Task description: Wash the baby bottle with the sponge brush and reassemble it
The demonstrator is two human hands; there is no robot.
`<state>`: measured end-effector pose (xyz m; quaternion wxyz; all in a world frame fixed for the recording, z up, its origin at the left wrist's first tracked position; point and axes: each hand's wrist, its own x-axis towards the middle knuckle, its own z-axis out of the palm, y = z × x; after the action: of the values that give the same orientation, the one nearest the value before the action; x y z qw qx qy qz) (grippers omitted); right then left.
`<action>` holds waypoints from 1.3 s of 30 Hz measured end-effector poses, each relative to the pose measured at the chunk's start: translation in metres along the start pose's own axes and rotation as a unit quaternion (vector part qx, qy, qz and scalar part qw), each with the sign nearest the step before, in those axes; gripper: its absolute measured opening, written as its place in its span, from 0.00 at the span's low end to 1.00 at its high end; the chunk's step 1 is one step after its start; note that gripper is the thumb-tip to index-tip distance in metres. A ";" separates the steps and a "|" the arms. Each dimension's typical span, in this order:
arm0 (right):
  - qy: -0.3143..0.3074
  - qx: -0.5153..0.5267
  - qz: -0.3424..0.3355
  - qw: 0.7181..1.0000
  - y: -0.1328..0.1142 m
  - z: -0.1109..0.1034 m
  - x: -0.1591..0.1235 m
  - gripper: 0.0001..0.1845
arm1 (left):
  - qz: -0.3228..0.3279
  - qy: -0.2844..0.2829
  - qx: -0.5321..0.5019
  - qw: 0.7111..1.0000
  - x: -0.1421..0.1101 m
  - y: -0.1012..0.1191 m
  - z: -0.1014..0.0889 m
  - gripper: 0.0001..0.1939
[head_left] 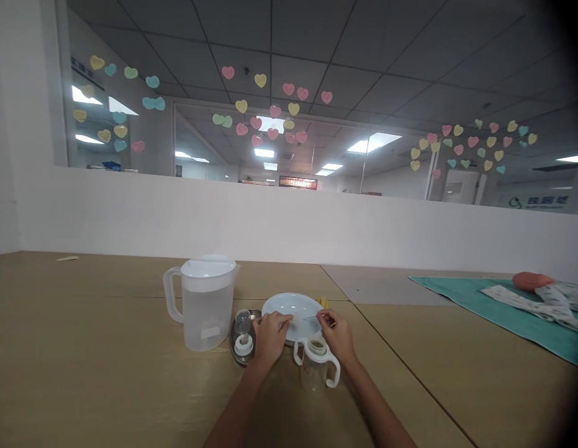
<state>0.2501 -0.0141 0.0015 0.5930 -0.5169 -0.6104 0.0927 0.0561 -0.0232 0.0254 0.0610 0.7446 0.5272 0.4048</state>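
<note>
One two-handled bottle (pixel 314 368) is standing at lower centre, one jug (pixel 207 311) at lower left; over one bowl (pixel 280 301) beyond, the right hand (pixel 336 335) is pinching one thin rod (pixel 310 318), the left hand (pixel 270 336), apart, is curving, its grip unclear

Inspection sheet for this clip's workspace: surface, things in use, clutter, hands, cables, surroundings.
Surface: wood-toned table, seams visible.
Things: white bowl; open two-handled bottle, upright; pitcher; metal tray holding clear dome and white ring.
Clutter: teal cloth, orange-red item at far right.
Hands: left hand by bowl, grip unclear; right hand pinches thin rod.
Cables: nothing seen.
Surroundings: white wall, glass with heart-shaped notes.
</note>
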 end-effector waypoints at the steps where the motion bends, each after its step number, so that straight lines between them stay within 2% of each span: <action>1: 0.000 0.002 0.001 1.000 0.000 0.000 0.000 0.19 | -0.001 0.020 -0.031 0.999 0.001 0.000 -0.001 0.14; 4: -0.001 0.002 0.001 1.000 0.000 0.000 0.000 0.19 | -0.009 0.097 -0.131 0.987 0.004 0.001 -0.004 0.14; 6: -0.001 0.001 0.000 1.000 0.000 0.001 -0.001 0.20 | -0.034 0.130 -0.238 0.962 0.007 0.002 -0.006 0.13; 8: -0.001 0.001 -0.001 1.000 0.000 0.001 -0.001 0.20 | -0.075 0.135 -0.388 0.909 0.010 0.004 -0.006 0.13; 11: 0.003 0.002 -0.003 1.000 0.000 0.001 0.000 0.21 | -0.132 0.114 -0.600 0.781 0.014 0.008 -0.006 0.15; 13: 0.004 0.002 -0.005 1.000 0.000 0.001 0.000 0.20 | -0.151 0.087 -0.686 0.706 0.015 0.010 -0.007 0.16; 15: 0.003 0.001 -0.005 1.000 0.001 0.001 0.000 0.20 | -0.156 0.053 -0.728 0.666 0.015 0.011 -0.009 0.16; 17: -0.001 -0.002 -0.006 1.000 0.001 0.001 0.000 0.20 | -0.154 0.023 -0.744 0.650 0.014 0.013 -0.010 0.17; 23: -0.006 -0.007 -0.016 1.000 0.002 0.001 0.000 0.18 | -0.126 -0.055 -0.744 0.654 0.008 0.018 -0.010 0.17; 29: -0.003 -0.008 -0.017 1.000 0.000 0.001 0.001 0.19 | -0.095 -0.146 -0.691 0.701 0.002 0.022 -0.009 0.14; 31: -0.002 -0.008 -0.014 1.000 -0.001 0.001 0.000 0.19 | -0.081 -0.157 -0.660 0.730 0.001 0.024 -0.009 0.14; 36: 0.002 -0.012 -0.013 1.000 -0.005 0.001 -0.002 0.17 | -0.055 -0.171 -0.530 0.829 -0.003 0.027 -0.009 0.16; 39: 0.008 0.007 -0.006 1.000 -0.005 0.000 -0.003 0.17 | 0.019 -0.169 -0.443 0.880 -0.004 0.028 -0.008 0.15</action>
<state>0.2465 -0.0184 0.0038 0.6018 -0.5100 -0.6080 0.0897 0.0713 -0.0413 0.0428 0.4650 0.7065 0.2607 0.4655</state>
